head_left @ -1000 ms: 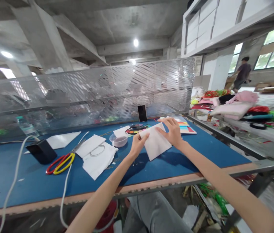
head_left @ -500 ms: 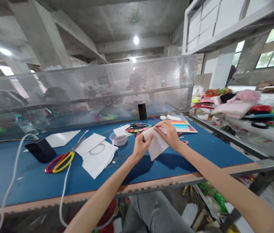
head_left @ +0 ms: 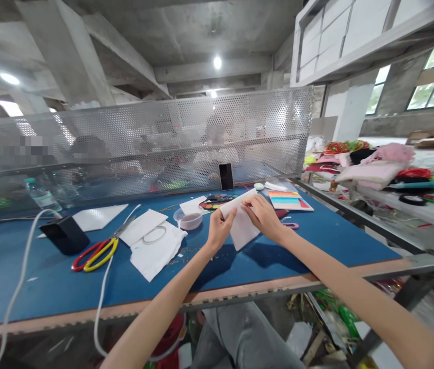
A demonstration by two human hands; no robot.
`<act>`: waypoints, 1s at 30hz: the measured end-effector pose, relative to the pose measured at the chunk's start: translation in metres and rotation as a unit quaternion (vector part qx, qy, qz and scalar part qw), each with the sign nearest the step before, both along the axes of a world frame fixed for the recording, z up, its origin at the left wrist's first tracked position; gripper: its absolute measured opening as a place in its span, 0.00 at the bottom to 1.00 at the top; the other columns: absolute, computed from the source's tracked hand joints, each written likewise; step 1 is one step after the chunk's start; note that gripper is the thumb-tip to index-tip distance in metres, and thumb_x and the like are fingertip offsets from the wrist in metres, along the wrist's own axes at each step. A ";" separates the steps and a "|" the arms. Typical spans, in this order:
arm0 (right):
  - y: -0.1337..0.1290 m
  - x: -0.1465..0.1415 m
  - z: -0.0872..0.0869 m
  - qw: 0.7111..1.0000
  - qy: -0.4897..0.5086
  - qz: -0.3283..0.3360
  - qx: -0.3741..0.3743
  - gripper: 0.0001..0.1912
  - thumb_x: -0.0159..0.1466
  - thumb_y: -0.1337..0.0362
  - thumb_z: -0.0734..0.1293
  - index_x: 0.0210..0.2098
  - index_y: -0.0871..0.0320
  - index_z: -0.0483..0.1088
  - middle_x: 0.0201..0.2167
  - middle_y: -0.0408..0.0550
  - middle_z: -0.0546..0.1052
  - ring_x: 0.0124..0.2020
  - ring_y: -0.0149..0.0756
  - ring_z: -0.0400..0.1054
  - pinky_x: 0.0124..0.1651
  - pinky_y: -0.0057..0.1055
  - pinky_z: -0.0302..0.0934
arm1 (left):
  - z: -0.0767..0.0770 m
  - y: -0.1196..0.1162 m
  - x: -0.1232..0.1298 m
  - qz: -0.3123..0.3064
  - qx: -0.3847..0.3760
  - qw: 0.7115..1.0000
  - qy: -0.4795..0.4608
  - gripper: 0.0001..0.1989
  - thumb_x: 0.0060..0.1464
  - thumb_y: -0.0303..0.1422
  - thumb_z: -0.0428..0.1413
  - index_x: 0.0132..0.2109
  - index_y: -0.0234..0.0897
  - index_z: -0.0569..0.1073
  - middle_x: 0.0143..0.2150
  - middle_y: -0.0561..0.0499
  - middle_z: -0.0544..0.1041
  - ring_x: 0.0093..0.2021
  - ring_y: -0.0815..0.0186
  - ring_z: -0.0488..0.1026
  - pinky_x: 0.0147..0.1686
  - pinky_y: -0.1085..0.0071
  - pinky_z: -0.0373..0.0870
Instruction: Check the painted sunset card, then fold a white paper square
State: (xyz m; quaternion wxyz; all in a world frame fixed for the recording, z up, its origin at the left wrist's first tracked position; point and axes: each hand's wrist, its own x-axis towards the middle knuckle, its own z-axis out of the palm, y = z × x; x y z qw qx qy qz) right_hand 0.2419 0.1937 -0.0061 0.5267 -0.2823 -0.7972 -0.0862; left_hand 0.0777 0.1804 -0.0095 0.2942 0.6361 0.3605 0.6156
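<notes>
A sheet of white paper (head_left: 243, 231) is held up above the blue table, its top edge folded over. My left hand (head_left: 220, 225) is closed on the paper's left side, thumb in front. My right hand (head_left: 265, 215) pinches it near the top right, at the fold. Behind the hands lies a paint palette (head_left: 213, 203) with several colours, partly covered by the paper. Left of my left hand stands a small plastic tub (head_left: 190, 220). Scissors (head_left: 99, 251) with a red and a yellow handle lie farther left, beside white paper pieces (head_left: 155, 251).
A black box (head_left: 65, 236) with a white cable stands at the left, near a water bottle (head_left: 42, 195). A phone (head_left: 225, 177) leans at the perforated metal screen (head_left: 143, 138). A striped colourful card (head_left: 290, 201) lies right of the hands. People are dimly visible behind the screen.
The paper's top edge now shows a folded strip. My right hand has moved slightly lower, away from the top edge, and the paper has tilted a little.
</notes>
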 end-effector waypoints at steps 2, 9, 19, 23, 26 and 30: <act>0.000 -0.001 0.000 1.000 0.026 0.008 -0.013 0.12 0.71 0.58 0.54 0.37 0.56 0.64 0.35 0.52 0.71 0.40 0.42 0.64 0.46 0.39 0.60 | 0.002 0.002 -0.001 -0.023 -0.026 0.999 -0.024 0.19 0.49 0.45 0.62 0.38 0.32 0.78 0.32 0.49 0.77 0.32 0.65 0.71 0.31 0.73 0.66; 0.000 -0.003 -0.002 0.987 0.108 0.066 -0.098 0.12 0.70 0.56 0.56 0.38 0.56 0.64 0.37 0.50 0.74 0.38 0.37 0.67 0.45 0.35 0.62 | 0.001 0.011 -0.003 -0.038 -0.110 0.989 -0.094 0.25 0.41 0.48 0.66 0.39 0.29 0.78 0.33 0.46 0.78 0.30 0.64 0.73 0.29 0.73 0.67; 0.000 -0.003 -0.002 0.948 0.151 0.166 -0.228 0.15 0.69 0.50 0.58 0.36 0.56 0.61 0.29 0.45 0.72 0.32 0.34 0.68 0.41 0.31 0.63 | 0.003 0.021 -0.016 -0.011 -0.114 0.977 -0.182 0.26 0.42 0.47 0.65 0.42 0.30 0.77 0.39 0.44 0.79 0.37 0.62 0.75 0.34 0.72 0.70; 0.004 -0.002 -0.002 0.939 0.114 0.185 -0.268 0.17 0.67 0.49 0.58 0.35 0.57 0.62 0.26 0.43 0.69 0.29 0.32 0.64 0.37 0.29 0.60 | 0.009 0.027 -0.023 0.040 -0.102 0.967 -0.231 0.25 0.45 0.46 0.65 0.44 0.31 0.76 0.40 0.44 0.79 0.37 0.63 0.75 0.33 0.73 0.71; 0.004 -0.001 -0.001 0.936 0.082 0.194 -0.283 0.17 0.67 0.49 0.59 0.34 0.57 0.62 0.26 0.42 0.69 0.28 0.31 0.62 0.35 0.29 0.58 | 0.019 0.029 -0.034 0.062 -0.087 0.954 -0.279 0.20 0.49 0.43 0.64 0.45 0.33 0.75 0.43 0.45 0.79 0.38 0.65 0.76 0.33 0.75 0.71; 0.005 0.001 -0.005 0.933 0.017 0.202 -0.298 0.16 0.67 0.51 0.59 0.35 0.58 0.64 0.26 0.42 0.69 0.27 0.31 0.62 0.32 0.28 0.56 | 0.034 0.030 -0.053 0.083 -0.074 0.932 -0.344 0.15 0.54 0.38 0.62 0.47 0.35 0.74 0.48 0.45 0.78 0.42 0.65 0.76 0.35 0.75 0.73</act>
